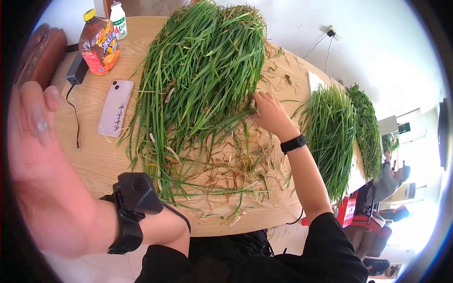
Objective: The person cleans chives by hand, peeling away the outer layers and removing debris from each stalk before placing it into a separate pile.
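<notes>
A big heap of long green garlic chives covers the middle of the table, its leaves hanging toward me. At the heap's right edge, my right hand, with a black band on the wrist, has its fingers closed on a few chive leaves. Dry brown and pale trimmings lie scattered just below it. My left hand is raised close to the camera at the far left, off the table. Its fingers are loosely bent and apart, and nothing shows in them. A small black camera is strapped to that wrist.
Left of the heap lie a pink phone and a black power adapter with its cord. Behind them stand a yellow-capped drink bottle and a white bottle. More chives sit at right. A person is farther off.
</notes>
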`<action>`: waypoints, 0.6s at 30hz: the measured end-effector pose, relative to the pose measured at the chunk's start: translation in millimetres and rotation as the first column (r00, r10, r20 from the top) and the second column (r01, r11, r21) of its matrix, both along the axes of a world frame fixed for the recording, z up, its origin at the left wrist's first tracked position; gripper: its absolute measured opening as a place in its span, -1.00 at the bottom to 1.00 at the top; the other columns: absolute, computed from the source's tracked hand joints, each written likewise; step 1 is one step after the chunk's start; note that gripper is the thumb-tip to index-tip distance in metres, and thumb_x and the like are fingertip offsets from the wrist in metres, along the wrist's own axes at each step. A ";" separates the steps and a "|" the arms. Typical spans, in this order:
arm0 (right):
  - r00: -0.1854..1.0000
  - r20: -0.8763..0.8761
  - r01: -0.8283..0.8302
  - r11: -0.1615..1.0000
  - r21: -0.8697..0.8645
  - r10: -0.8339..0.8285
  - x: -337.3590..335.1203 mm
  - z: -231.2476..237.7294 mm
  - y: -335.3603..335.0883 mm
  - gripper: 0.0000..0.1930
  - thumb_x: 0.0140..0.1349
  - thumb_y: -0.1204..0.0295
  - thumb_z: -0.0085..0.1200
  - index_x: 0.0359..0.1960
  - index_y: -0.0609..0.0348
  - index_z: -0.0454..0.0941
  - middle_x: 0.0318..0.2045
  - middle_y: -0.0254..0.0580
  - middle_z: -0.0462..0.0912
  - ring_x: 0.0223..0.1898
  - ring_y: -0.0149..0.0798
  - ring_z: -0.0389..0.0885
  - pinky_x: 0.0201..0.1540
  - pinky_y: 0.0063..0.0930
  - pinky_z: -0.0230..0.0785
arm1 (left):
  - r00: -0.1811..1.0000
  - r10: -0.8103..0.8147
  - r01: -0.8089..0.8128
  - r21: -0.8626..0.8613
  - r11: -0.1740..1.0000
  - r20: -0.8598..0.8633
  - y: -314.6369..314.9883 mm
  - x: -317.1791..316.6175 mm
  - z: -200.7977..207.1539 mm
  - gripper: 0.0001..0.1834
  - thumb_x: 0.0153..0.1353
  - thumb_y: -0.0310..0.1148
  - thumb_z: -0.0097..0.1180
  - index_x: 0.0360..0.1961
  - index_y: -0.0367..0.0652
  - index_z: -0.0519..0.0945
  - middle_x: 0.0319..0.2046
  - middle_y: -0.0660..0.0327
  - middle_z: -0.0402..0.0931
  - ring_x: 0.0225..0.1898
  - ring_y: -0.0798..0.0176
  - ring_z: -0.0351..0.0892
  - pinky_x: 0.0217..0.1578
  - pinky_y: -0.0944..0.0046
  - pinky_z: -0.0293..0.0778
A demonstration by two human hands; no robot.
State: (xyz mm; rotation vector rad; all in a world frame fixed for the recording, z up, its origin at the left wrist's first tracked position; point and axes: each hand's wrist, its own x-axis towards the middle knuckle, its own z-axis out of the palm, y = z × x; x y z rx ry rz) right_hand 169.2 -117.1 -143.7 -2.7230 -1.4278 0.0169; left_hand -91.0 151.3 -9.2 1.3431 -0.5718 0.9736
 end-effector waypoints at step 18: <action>0.994 0.095 -0.109 0.354 0.929 0.059 -76.4 112.8 15.7 -0.53 -0.08 0.81 -0.12 -0.03 0.31 0.36 -0.10 -0.07 0.48 -0.06 -0.17 0.48 0.01 -0.32 0.30 | 0.811 0.240 0.053 0.474 0.879 -0.534 -124.5 113.9 -7.9 -0.69 0.12 -0.26 0.06 -0.31 -0.35 0.41 -0.41 0.01 0.44 -0.36 0.11 0.46 -0.33 0.25 0.36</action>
